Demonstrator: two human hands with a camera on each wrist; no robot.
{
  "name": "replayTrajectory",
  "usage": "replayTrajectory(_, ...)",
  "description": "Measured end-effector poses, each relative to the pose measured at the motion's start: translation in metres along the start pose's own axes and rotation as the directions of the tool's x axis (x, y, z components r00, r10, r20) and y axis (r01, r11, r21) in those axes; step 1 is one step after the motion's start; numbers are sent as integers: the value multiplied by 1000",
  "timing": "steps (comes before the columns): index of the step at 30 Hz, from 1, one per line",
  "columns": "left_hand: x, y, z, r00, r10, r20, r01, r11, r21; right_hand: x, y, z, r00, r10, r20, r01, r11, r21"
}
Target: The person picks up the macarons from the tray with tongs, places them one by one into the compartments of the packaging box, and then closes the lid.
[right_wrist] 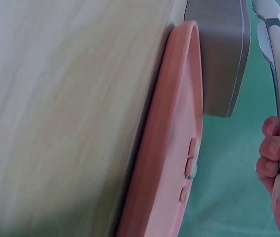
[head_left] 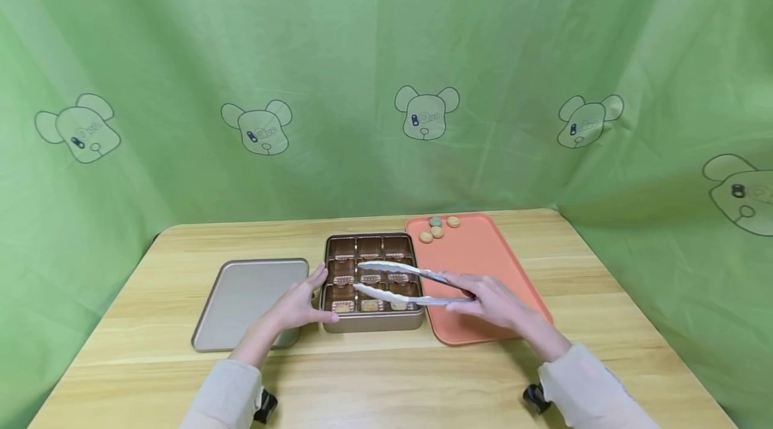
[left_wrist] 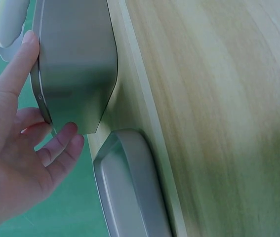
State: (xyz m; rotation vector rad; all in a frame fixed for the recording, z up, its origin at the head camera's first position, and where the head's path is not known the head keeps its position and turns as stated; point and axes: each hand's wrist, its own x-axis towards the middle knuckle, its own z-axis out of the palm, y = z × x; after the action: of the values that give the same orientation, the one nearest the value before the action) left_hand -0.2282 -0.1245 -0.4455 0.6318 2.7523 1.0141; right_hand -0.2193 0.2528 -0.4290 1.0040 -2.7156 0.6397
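Observation:
A square brown metal box stands mid-table, its clear plastic insert divided into several compartments. Pale macarons show in the front row of compartments. My left hand holds the box by its near left corner, thumb at the front rim and fingers along the left side. In my right hand I grip metal tongs by the handles. Their white scalloped tips are apart over the middle of the box, with nothing between them. Several macarons, one of them teal, lie at the far end of a coral tray.
The tray stands right up against the box's right side. A flat brown metal lid lies to the left, rim upward, under my left forearm. Green curtain with bear-head outlines hangs behind the wooden table.

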Motion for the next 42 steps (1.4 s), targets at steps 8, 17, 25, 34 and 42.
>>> replayTrajectory(8, 1, 2, -2, 1000, -15, 7, 15, 1000, 3, -6, 14, -3, 987, 152, -58, -143, 980, 140)
replayTrajectory(17, 1, 1, -3, 1000, -13, 7, 13, 1000, -1, -15, 33, -7, 961, 244, -132, -227, 965, 132)
replayTrajectory(25, 0, 3, -3, 1000, -20, 9, 20, 1000, -6, -24, 46, -7, 929, 325, -176, -326, 945, 27)
replayTrajectory(34, 1, 3, -2, 1000, -12, 11, 13, 1000, -6, -32, 50, -10, 899, 413, -147, -420, 907, -19)
replayTrajectory(42, 0, 3, -1, 1000, -14, 12, 14, 1000, 3, -35, 48, -14, 911, 389, -137, -403, 911, -89)
